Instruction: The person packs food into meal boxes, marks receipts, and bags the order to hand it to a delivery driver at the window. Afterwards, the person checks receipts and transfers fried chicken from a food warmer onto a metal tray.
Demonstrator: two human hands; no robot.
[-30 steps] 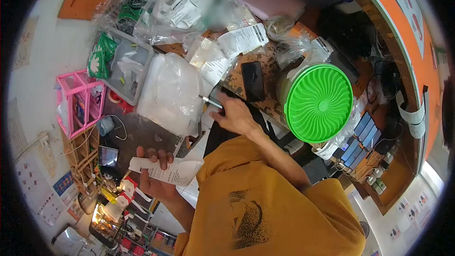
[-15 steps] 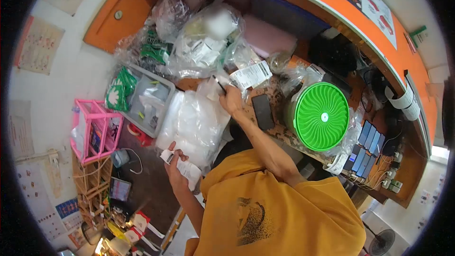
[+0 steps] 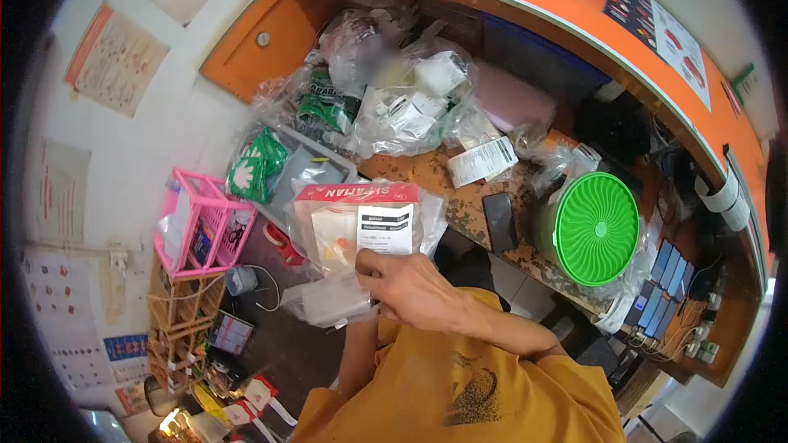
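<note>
Near my chest, a clear plastic bag (image 3: 320, 230) has a red strip with white lettering inside it. A white printed receipt (image 3: 384, 234) lies against its front. My right hand (image 3: 414, 289) is closed, its fingers pinching the lower edge of the receipt at the bag. Below them hangs a loose translucent fold of plastic (image 3: 324, 299). My left hand is hidden behind the bag and plastic; only the left forearm (image 3: 359, 357) shows, so its fingers cannot be made out.
Behind the bag stands a grey plastic bin (image 3: 345, 166). A phone (image 3: 500, 221) and a green-lidded tub (image 3: 597, 230) sit on the worn counter (image 3: 410, 171). Another printed slip (image 3: 483, 162) lies near filled plastic bags (image 3: 402, 119). A pink basket (image 3: 187, 238) is at left.
The view has shifted. The bag with the red strip is now up in front of me. My right hand came back from the counter to the receipt, which my left hand held before.
</note>
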